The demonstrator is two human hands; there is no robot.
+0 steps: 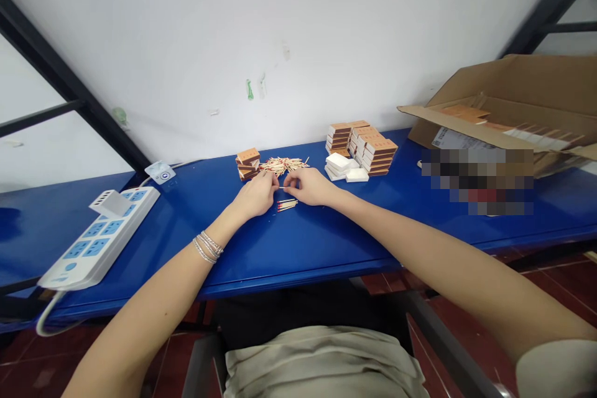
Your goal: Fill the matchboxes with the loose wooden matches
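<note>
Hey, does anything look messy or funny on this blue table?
Yes! A heap of loose matches lies spilled on the blue table beside a small stack of matchboxes, not in any box. A few red-tipped matches lie apart near the right hand. The white wall also has a green smear.

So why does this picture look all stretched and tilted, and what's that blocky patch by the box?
In the head view, the person's left arm looks stretched and the blue table slants, probably from a wide lens; the blocky patch is pixelated, hiding part of the cardboard box; soft glare shines on the table.
</note>
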